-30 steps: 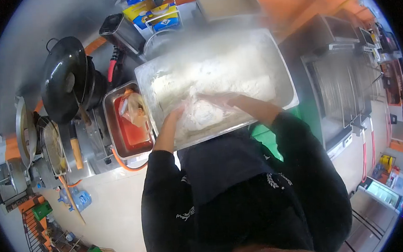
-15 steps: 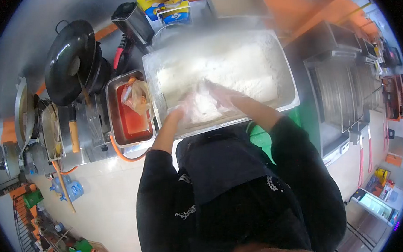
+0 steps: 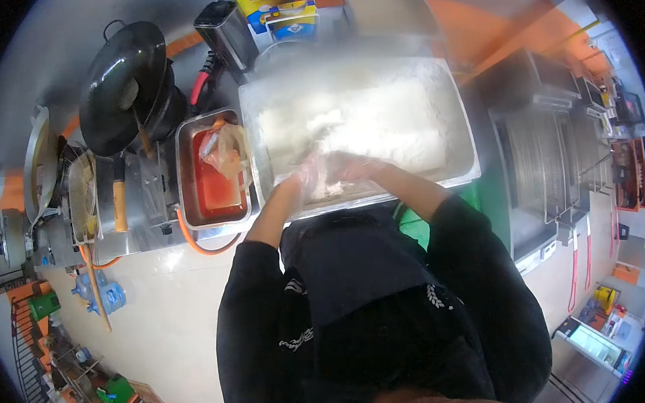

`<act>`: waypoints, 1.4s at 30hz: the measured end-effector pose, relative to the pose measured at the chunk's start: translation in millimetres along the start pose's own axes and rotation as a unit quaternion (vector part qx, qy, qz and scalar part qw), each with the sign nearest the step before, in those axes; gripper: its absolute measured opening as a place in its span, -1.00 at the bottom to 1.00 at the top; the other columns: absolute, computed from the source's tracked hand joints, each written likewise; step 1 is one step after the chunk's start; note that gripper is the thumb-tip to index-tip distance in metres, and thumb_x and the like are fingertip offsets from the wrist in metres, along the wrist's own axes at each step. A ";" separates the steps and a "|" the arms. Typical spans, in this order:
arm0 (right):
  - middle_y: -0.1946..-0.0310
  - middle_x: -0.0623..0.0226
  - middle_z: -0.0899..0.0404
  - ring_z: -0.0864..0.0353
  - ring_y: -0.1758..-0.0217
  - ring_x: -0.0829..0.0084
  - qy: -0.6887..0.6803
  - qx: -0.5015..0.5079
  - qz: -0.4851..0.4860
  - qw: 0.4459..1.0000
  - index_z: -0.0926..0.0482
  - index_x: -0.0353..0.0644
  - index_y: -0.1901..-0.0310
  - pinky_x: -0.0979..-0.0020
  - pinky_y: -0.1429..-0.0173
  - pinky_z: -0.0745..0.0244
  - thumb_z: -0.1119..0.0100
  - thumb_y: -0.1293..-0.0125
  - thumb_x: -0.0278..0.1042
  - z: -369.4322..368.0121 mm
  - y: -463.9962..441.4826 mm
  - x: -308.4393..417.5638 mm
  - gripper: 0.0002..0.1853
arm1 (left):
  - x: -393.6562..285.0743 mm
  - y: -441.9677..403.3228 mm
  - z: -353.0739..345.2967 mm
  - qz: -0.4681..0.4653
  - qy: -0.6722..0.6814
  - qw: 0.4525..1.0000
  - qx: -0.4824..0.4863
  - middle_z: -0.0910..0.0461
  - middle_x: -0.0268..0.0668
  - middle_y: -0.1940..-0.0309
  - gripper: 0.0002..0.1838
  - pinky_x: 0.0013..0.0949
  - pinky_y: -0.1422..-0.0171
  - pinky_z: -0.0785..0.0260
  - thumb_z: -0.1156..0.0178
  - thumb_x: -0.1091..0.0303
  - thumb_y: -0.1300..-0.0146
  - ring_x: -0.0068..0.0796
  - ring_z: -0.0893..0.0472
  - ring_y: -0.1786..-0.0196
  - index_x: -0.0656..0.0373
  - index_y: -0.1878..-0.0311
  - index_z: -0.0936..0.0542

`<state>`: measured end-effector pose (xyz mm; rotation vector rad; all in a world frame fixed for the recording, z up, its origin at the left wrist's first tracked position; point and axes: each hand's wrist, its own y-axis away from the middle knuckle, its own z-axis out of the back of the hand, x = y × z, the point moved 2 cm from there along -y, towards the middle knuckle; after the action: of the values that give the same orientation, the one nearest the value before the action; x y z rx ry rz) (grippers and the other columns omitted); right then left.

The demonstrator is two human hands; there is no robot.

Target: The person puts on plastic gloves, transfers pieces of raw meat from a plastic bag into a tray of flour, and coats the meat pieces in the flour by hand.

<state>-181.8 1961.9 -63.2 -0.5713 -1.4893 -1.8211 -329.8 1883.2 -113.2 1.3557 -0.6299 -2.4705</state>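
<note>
- While bent over a wide metal tray (image 3: pixel 251 124) in black sleeves (image 3: pixel 488 247), dipping both hands in together, just inside the near rim.
- Spread in uneven heaps across most of the tray: white powder (image 3: pixel 398 108), bright under the light.
- Seen between the hands, close to the tray's near rim: pale, powdery pieces (image 3: pixel 331 191), too blurred to make out.
- Reaching over the near rim with the left hand (image 3: pixel 307 174), fingers turned inward and down; impossible to tell how far parted, or whether gripping anything.
- Angling in from the tray's right with the right hand (image 3: pixel 357 167), close to the left one and likewise blurred; impossible to tell the spread of the fingers or any hold.
- Set just beside the tray's left end: a smaller metal container (image 3: pixel 217 224) of red liquid (image 3: pixel 207 186), with a crumpled clear bag (image 3: pixel 225 154) inside.
- Farther left of the tray: a tilted black wok (image 3: pixel 105 115) with a ladle (image 3: pixel 143 135).
- Beyond the tray's far left corner: a dark upright container (image 3: pixel 230 36) and blue-and-yellow packs (image 3: pixel 295 27).
- Right of the tray, well apart: wire baskets (image 3: pixel 540 158) with long red handles (image 3: pixel 574 271).
- Below the tray's near rim: something green (image 3: pixel 415 230).
</note>
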 end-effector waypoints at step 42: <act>0.08 0.12 -0.54 -0.54 0.04 0.19 0.467 -0.218 0.034 0.857 -0.53 -0.28 0.09 0.24 -0.08 -0.46 -0.06 -0.26 -0.37 98.0 40.3 -42.1 -0.76 | 95.5 -7.7 -30.5 -0.181 -0.168 0.927 -0.282 -0.61 -0.23 0.40 -0.73 -0.24 0.24 -0.36 0.02 0.25 -0.33 -0.38 -0.55 0.35 0.20 0.30 -0.60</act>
<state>-133.4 2063.3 -43.4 0.1009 -0.3971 -1.9420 -355.1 1842.6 -201.5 0.8872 0.3083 -2.8748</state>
